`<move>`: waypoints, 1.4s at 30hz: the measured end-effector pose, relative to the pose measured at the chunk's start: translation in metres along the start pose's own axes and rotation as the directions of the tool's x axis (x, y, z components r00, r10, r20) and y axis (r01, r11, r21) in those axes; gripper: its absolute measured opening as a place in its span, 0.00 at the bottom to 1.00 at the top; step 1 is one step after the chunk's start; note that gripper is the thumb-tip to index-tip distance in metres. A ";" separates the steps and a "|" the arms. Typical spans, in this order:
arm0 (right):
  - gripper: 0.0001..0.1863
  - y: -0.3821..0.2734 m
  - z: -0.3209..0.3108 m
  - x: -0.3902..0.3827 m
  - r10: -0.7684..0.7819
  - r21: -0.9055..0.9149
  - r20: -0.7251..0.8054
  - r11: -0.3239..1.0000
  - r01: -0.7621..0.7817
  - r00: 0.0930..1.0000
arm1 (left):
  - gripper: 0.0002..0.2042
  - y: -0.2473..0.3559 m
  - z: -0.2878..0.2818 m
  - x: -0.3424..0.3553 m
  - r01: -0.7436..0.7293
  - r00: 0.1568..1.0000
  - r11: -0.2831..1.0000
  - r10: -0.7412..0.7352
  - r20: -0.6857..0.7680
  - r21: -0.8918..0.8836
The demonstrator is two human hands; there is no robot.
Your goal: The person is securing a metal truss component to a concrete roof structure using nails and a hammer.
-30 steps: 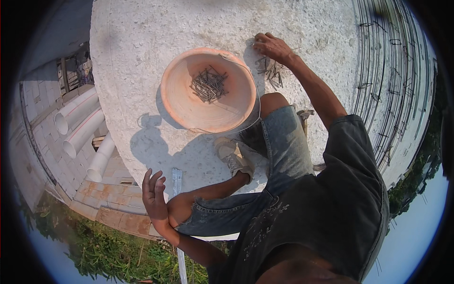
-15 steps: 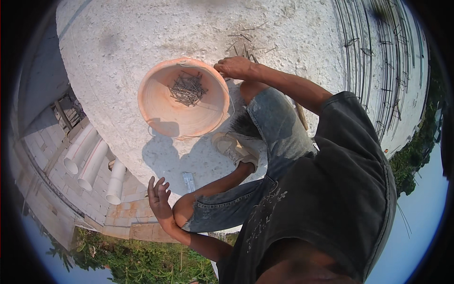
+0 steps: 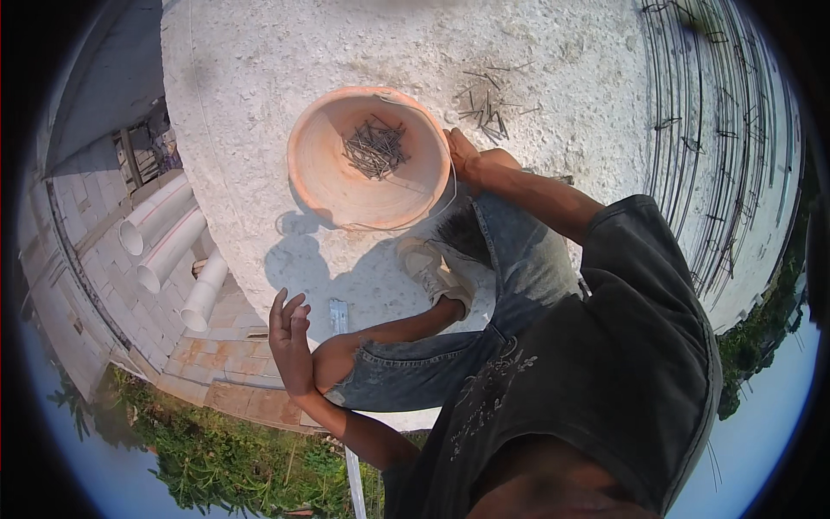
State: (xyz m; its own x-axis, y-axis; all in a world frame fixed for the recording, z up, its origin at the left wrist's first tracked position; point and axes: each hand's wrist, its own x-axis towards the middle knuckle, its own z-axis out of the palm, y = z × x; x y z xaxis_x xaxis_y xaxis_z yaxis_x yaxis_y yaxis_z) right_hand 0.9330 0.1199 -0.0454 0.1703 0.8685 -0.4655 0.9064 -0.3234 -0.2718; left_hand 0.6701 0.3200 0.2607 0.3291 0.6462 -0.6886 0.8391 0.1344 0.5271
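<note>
A pinkish-orange bucket [image 3: 311, 190] stands on the rough slab, with a heap of nails [image 3: 373, 149] on its bottom and a thin wire handle along its rim. My right hand [image 3: 464, 156] is at the bucket's right rim, fingers curled in; whether it grips the rim or something small is hidden. Beyond that hand, several loose nails [image 3: 488, 112] lie scattered on the slab. My left hand [image 3: 292, 342] is raised beside my bent knee, fingers apart and holding nothing.
Long steel rebars [image 3: 692, 138] run along the slab's right side. A small metal piece [image 3: 338, 316] lies near my left knee. Past the slab's left edge, white pipes [image 3: 164, 259] rest on a lower paved level. Green plants [image 3: 242, 467] grow below.
My view has shifted and turned. My right hand has drawn slightly back from the scattered nails, staying at the bucket's rim. My left hand stays raised by the knee.
</note>
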 end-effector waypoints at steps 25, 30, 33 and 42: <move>0.13 0.034 0.001 -0.005 0.291 0.578 -0.078 0.793 -0.194 0.954 | 0.26 -0.032 -0.016 0.020 0.062 0.997 0.998 -0.061 0.040 -0.011; 0.11 0.023 0.013 0.002 0.321 0.426 0.014 0.855 -0.296 0.947 | 0.25 -0.022 -0.010 0.033 0.069 0.995 0.997 -0.070 0.071 0.027; 0.10 0.021 0.025 0.004 0.341 0.410 -0.016 0.860 -0.305 0.940 | 0.25 -0.020 -0.008 0.032 0.078 0.995 0.996 -0.080 0.061 0.038; 0.12 0.061 -0.050 -0.031 0.621 0.853 -0.069 0.442 -0.276 0.781 | 0.28 0.011 0.012 0.019 -0.001 0.963 0.873 0.132 -0.235 0.487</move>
State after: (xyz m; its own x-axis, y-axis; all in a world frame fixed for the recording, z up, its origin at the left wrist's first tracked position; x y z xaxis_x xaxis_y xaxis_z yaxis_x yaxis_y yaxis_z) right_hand 1.0027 0.0922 -0.0056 0.7225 0.5036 -0.4737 0.0240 -0.7030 -0.7108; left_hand 0.6907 0.3248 0.2473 0.3259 0.8164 -0.4768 0.9435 -0.2492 0.2182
